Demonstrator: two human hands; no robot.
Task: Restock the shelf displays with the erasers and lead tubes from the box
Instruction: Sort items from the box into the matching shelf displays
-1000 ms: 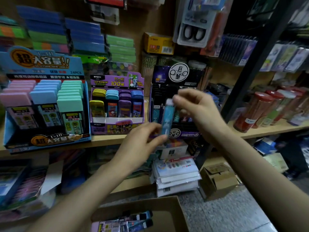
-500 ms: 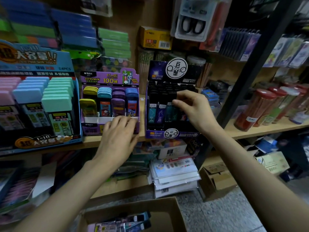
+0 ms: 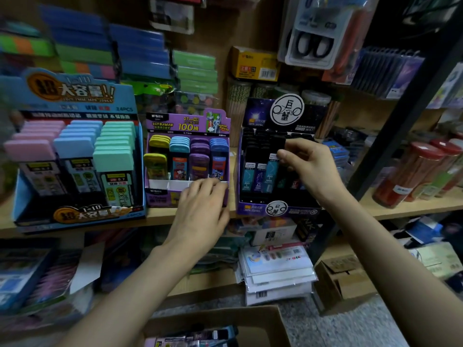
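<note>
My right hand (image 3: 309, 166) pinches the black cap of a teal lead tube (image 3: 271, 172) that stands in the front row of the dark purple lead display (image 3: 253, 209) on the wooden shelf (image 3: 400, 209). With fingers fairly straight, my left hand (image 3: 203, 211) rests on the front edge of the purple lead-case display (image 3: 160, 194) beside it. At the bottom of the view is the open cardboard box (image 3: 260, 319), with several lead tubes (image 3: 200, 336) lying in it.
A big blue display (image 3: 75, 96) of pastel-capped cases fills the shelf's left end. Red-lidded jars (image 3: 411, 171) stand at the right past a black upright post (image 3: 400, 121). Stacked packets (image 3: 275, 274) and a small carton (image 3: 343, 279) lie below.
The teal tube went from both hands into the dark display. My left hand let go and dropped onto the purple display's front edge. My right hand stays on the tube's cap.
</note>
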